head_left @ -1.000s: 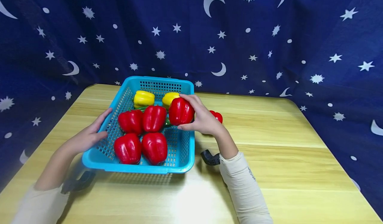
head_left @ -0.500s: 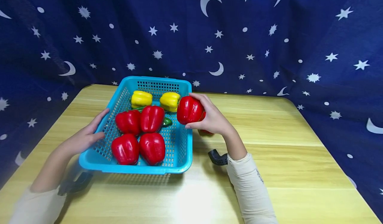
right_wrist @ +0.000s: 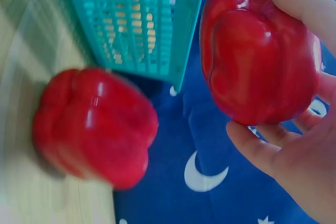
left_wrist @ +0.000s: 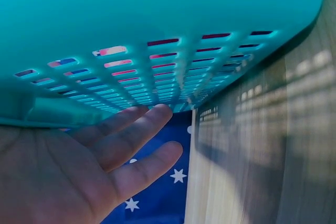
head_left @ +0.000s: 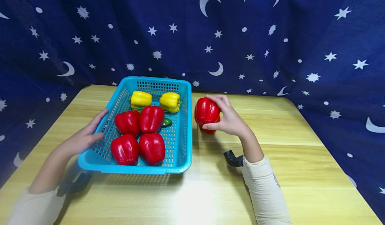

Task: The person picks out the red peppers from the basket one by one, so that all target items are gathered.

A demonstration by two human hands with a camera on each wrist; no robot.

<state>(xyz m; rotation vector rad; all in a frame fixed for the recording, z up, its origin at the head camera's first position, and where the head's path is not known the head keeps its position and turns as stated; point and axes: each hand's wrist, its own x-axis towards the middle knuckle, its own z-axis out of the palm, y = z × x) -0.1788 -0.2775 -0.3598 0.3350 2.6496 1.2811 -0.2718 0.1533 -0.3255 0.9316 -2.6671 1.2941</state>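
My right hand (head_left: pixel 227 118) holds a glossy red bell pepper (head_left: pixel 207 110) between thumb and fingers, to the right of the blue basket. The right wrist view shows this bell pepper (right_wrist: pixel 260 56) raised in the grip. Another red bell pepper (right_wrist: pixel 97 127) stands on the table below it, partly hidden by the held one in the head view. My left hand (head_left: pixel 82 138) lies at the left side of the blue plastic basket (head_left: pixel 187 145), its fingers (left_wrist: pixel 147 177) extended under the rim along the slotted outer wall. Inside sit several red bell peppers (head_left: pixel 152 148).
Two yellow bell peppers (head_left: pixel 170 101) lie at the basket's back, with a green vegetable (head_left: pixel 166 122) partly hidden behind the red ones. The wooden table (head_left: pixel 300 171) extends right to its edge. A blue curtain (head_left: pixel 270 51) with moons and stars hangs behind.
My right hand has carried the red bell pepper from over the basket to the right, past its rim and over the one on the table. My left hand stays at the basket's side.
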